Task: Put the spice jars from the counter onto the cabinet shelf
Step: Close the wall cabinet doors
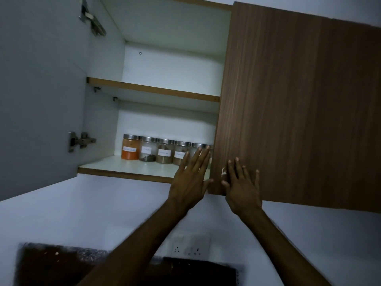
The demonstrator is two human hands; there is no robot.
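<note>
Lower left of centre, we see five spice jars (pixel 165 151) lined along the bottom shelf (pixel 115 167). Our left hand (pixel 190 180) and right hand (pixel 241 186) spread flat, holding nothing. Glass looks slick and breakable; we'd grip around the body.
</note>
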